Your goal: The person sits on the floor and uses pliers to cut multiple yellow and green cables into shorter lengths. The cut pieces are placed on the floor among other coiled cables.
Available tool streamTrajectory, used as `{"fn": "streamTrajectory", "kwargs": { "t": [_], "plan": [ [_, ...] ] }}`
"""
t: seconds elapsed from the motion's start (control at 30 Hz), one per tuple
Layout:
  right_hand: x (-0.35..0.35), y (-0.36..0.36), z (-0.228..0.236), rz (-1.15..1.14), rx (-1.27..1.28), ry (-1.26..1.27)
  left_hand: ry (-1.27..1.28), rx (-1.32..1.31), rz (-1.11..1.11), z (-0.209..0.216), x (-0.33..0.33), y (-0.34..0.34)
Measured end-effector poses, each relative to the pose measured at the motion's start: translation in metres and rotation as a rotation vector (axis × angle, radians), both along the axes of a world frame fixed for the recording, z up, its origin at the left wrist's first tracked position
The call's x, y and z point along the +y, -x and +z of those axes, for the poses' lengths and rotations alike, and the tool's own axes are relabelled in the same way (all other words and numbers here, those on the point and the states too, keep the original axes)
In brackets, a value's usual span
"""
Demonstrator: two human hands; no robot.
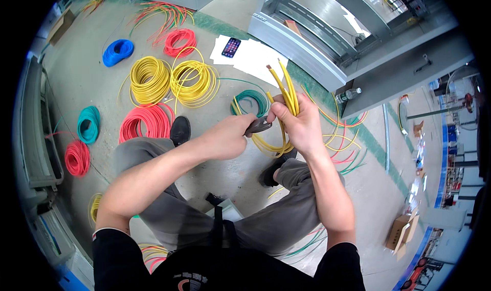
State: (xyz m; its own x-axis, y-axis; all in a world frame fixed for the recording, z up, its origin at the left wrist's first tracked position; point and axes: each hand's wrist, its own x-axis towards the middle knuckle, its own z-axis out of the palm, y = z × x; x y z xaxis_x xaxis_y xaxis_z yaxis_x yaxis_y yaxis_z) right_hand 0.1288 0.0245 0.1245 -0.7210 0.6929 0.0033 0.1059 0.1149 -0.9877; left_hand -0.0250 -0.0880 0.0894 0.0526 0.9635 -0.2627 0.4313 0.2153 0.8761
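My right hand (303, 118) is closed around a bundle of thick yellow wires (290, 83). Their cut ends point up, one showing bare copper, and the rest loops down below the hand. My left hand (232, 137) grips a short dark hand tool (259, 126), whose kind I cannot make out. The tool's end meets the fingertips of my right hand beside the wires. Just behind the hands, a green wire coil (250, 103) lies on the floor.
Yellow coils (149, 81), red coils (144, 123) and a blue coil (118, 52) lie on the floor to the left. A phone (231, 47) rests on white paper (255, 60). A grey metal cabinet (302, 50) stands ahead right, near a plastic bottle (349, 95).
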Motion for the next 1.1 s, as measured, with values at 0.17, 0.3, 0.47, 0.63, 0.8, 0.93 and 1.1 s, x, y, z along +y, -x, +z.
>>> {"fn": "streamTrajectory", "kwargs": {
  "t": [0.17, 0.3, 0.47, 0.63, 0.8, 0.93, 1.1],
  "plan": [
    [0.005, -0.006, 0.004, -0.073, -0.101, -0.010, 0.011, -0.060, 0.127, 0.009, -0.002, 0.012],
    [-0.001, -0.003, 0.010, 0.028, -0.135, 0.045, -0.188, -0.089, 0.156, -0.004, -0.001, 0.011],
    [-0.006, -0.001, 0.007, 0.067, -0.168, 0.021, -0.181, -0.089, 0.170, 0.007, 0.000, 0.007],
    [-0.008, -0.001, 0.004, 0.059, -0.141, 0.009, -0.127, -0.025, 0.145, 0.008, 0.001, 0.008],
    [-0.005, -0.008, -0.007, 0.115, -0.124, -0.007, -0.273, -0.016, 0.136, -0.004, -0.005, 0.007],
    [-0.008, -0.009, -0.007, 0.101, -0.118, -0.008, -0.136, -0.061, 0.134, 0.007, -0.003, 0.004],
    [-0.009, -0.010, -0.005, 0.090, -0.143, -0.023, -0.209, -0.018, 0.190, -0.005, -0.005, -0.005]
  ]
}}
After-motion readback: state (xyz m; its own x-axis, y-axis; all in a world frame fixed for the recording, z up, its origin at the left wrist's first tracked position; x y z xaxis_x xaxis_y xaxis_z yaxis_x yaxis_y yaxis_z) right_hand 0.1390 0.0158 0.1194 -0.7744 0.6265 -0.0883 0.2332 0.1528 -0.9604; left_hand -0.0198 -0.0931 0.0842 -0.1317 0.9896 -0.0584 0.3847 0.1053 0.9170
